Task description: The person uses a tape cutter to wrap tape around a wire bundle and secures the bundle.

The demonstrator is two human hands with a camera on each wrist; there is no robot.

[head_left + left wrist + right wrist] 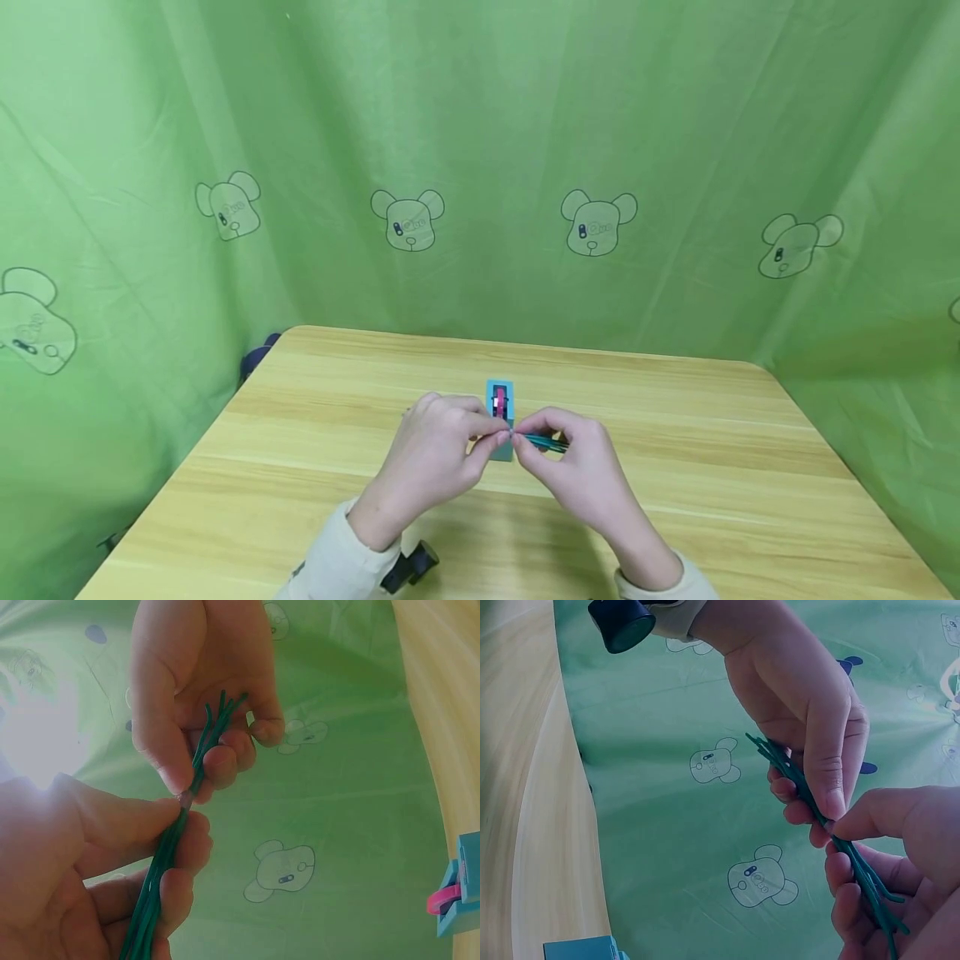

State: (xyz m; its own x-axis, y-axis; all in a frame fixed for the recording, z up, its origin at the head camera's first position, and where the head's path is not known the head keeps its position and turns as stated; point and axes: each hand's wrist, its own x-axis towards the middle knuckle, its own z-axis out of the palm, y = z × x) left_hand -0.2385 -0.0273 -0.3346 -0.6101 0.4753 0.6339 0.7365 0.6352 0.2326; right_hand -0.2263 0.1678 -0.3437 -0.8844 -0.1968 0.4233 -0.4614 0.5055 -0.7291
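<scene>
A bundle of thin green strands [156,900] runs through both hands, its loose ends splayed. My left hand [438,442] pinches it near the middle between thumb and forefinger. Right beside, my right hand [581,467] grips the same bundle, thumb tip close to the other thumb. Between the thumbs a small shiny, see-through piece [186,799] shows on the strands, mostly covered by fingertips. Just behind the hands stands a blue tape dispenser [500,385] with a pink reel [500,402]; in the head view the fingers overlap its near part.
The wooden table [337,383] spreads around the hands, with rounded far corners. Green curtains [495,108] with bear-head outlines hang behind and at the sides. A black device [411,567] is strapped at the left wrist. Something dark purple [257,358] shows past the table's left edge.
</scene>
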